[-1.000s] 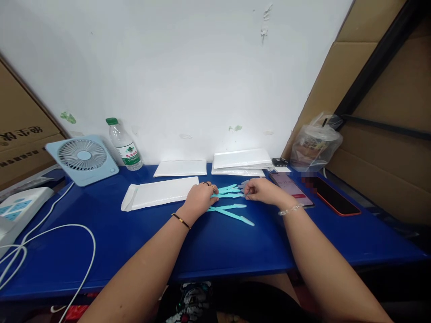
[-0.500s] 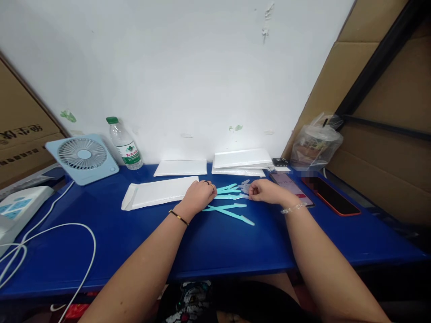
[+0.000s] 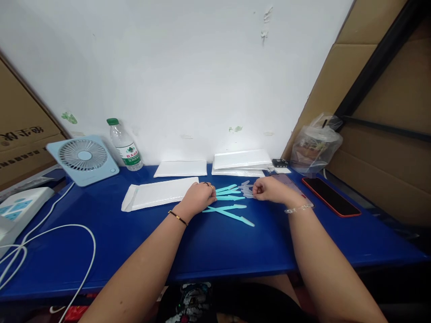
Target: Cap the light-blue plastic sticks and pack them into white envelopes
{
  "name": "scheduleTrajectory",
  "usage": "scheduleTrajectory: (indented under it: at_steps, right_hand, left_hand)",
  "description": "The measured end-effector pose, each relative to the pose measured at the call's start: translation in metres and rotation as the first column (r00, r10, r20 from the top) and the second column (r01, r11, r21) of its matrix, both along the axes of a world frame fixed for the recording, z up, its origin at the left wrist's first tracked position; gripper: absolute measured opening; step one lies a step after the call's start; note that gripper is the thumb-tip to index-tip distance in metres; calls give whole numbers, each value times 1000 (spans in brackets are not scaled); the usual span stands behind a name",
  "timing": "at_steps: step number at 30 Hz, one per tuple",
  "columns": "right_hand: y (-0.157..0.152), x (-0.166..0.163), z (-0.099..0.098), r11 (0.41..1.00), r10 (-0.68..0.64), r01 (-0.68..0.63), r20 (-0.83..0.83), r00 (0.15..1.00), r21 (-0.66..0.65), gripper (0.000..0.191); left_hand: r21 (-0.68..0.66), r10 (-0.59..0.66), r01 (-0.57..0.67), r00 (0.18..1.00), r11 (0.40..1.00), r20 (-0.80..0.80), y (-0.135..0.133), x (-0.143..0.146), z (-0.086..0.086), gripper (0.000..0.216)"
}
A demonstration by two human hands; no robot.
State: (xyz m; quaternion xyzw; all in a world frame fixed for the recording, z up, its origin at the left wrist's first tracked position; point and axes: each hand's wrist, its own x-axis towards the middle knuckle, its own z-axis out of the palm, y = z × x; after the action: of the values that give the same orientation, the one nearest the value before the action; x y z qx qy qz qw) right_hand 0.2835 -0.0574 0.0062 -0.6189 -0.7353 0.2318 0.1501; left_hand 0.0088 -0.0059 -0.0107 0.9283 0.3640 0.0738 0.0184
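My left hand [image 3: 201, 196] is closed around the handle end of a teal eyebrow razor [image 3: 230, 198], whose blade end points right. More teal razors fan out beside it, and two crossed razors [image 3: 232, 213] lie just nearer to me on the table. My right hand [image 3: 267, 189] pinches at the edge of a small group of clear plastic blade caps [image 3: 246, 190], right of the razor tips. Its fingertips partly hide the cap they hold. A white padded mailer [image 3: 161, 194] lies left of my left hand, its near right end touching or close to my knuckles.
White mailers [image 3: 180, 168] and a stack of mailers [image 3: 242, 159] lie along the wall. A fan [image 3: 84, 157], a water bottle [image 3: 126, 146] and a power strip [image 3: 20, 208] stand left. Right are two phones, one red-edged [image 3: 332, 197], and a bagged drink cup [image 3: 316, 146].
My right hand has shifted slightly right, away from the tip of the held razor, with a clear cap at its fingertips. The razor's end now shows uncovered. My left hand stays nearly in place.
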Motion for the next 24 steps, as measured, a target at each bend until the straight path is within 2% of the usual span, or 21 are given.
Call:
scheduleTrajectory:
  at_steps: [6, 9, 12, 17, 24]
  right_hand:
    - [1, 7, 0, 999, -9, 11, -65, 998, 44, 9]
    - [0, 9, 2, 993, -32, 41, -84, 996, 110, 10]
    - [-2, 7, 6, 988, -59, 72, -98, 993, 138, 10]
    - [-6, 2, 12, 996, -54, 71, -245, 968, 60, 16]
    - [-2, 2, 8, 1000, -29, 24, -368, 929, -18, 21]
  left_hand:
    - [44, -32, 30, 998, 999, 47, -6, 0, 7, 12]
    - [-70, 54, -43, 984, 997, 171, -8, -2, 8, 15]
    - [-188, 120, -62, 942, 980, 314, -8, -3, 6, 20]
    - [-199, 91, -4, 900, 980, 426, -3, -3, 0, 36]
    - [-130, 20, 37, 911, 991, 413, 2, -3, -2, 30]
